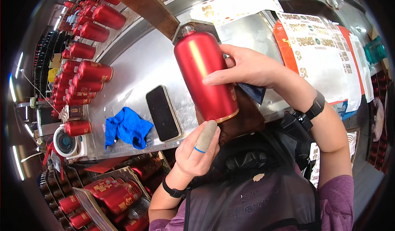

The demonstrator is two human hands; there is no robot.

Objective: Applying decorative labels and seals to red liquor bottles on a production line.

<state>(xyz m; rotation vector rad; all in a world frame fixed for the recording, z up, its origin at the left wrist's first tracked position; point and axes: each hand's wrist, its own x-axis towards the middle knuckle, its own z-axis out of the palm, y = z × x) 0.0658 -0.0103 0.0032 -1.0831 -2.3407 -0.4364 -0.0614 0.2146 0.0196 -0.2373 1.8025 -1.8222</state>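
A glossy red bottle (202,78) with a gold band round its base and a clear neck lies tilted in front of me. Its neck points away, up against a metal bracket (195,26). My right hand (247,68) is wrapped round the bottle's right side, thumb across its front. At the gold-banded base, my left hand (196,153) has its fingers drawn together, their tips against the bottle's lower edge. One left finger wears a beige finger cot (206,135) with a blue rim. The far side of the bottle and the fingers behind it are hidden.
Left on the metal bench (127,72) lie a black-screened phone (163,112) and a crumpled blue cloth (128,127). Several red bottles (95,71) stand at the left edge, near a small fan (66,141). Printed label sheets (319,52) cover the right side. Below left is a box of red bottles (117,192).
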